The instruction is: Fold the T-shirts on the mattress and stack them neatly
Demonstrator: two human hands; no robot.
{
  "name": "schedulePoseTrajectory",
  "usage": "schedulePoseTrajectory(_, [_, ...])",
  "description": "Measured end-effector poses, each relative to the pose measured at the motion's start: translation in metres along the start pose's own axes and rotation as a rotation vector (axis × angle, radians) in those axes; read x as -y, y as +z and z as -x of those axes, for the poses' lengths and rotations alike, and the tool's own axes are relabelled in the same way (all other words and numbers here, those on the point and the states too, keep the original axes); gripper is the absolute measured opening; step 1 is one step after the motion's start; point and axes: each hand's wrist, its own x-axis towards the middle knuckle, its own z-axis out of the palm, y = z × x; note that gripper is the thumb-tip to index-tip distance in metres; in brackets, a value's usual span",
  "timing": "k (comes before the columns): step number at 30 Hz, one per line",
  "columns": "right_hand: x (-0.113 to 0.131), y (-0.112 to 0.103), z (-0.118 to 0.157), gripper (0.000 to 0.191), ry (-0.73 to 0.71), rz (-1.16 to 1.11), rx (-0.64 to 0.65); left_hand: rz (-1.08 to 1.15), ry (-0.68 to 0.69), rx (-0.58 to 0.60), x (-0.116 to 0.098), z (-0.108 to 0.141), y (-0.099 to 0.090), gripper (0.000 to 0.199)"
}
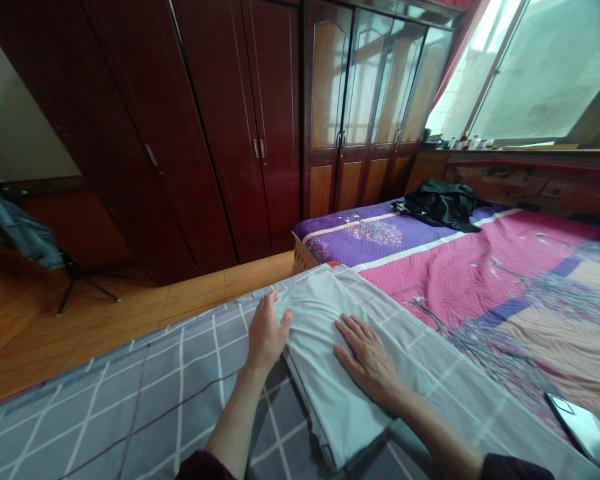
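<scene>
A pale grey-green folded garment (325, 373) lies on a grey checked cloth (195, 373). Its exact kind I cannot make out; soft creases run across its far part. At the garment's left edge is my left hand (267, 333), its thumb apart from the fingers and the edge beside them. My right hand (365, 357) rests flat on top of the garment, right of its middle, with fingers stretched forward. More of the same pale fabric shows beneath my right wrist.
A bed with a purple and pink patterned cover (445, 267) adjoins on the right. Black clothing (443, 203) lies on it, and a phone (583, 423) at lower right. Dark red wardrobes (220, 133) stand behind. A tripod (83, 283) stands at left near hanging blue fabric (20, 230).
</scene>
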Motion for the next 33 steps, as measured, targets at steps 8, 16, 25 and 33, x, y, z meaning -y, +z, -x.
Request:
schedulePoseTrajectory(8, [-0.011,0.009,0.0,0.044,-0.019,-0.117,-0.099,-0.231,0.146,0.845,-0.036,0.018,-0.017,0.123])
schedulePoseTrajectory(16, [-0.014,0.002,0.0,0.044,-0.046,-0.16,-0.094,-0.258,0.341,0.887,-0.071,0.045,-0.017,0.107])
schedulePoseTrajectory(25, [-0.002,-0.011,0.006,0.048,-0.011,0.114,0.056,-0.43,0.345,0.839,-0.104,0.059,-0.025,0.043])
schedulePoseTrajectory(33, [-0.005,-0.004,0.007,0.054,0.013,0.18,0.07,-0.3,0.32,0.809,-0.089,0.06,0.008,0.122])
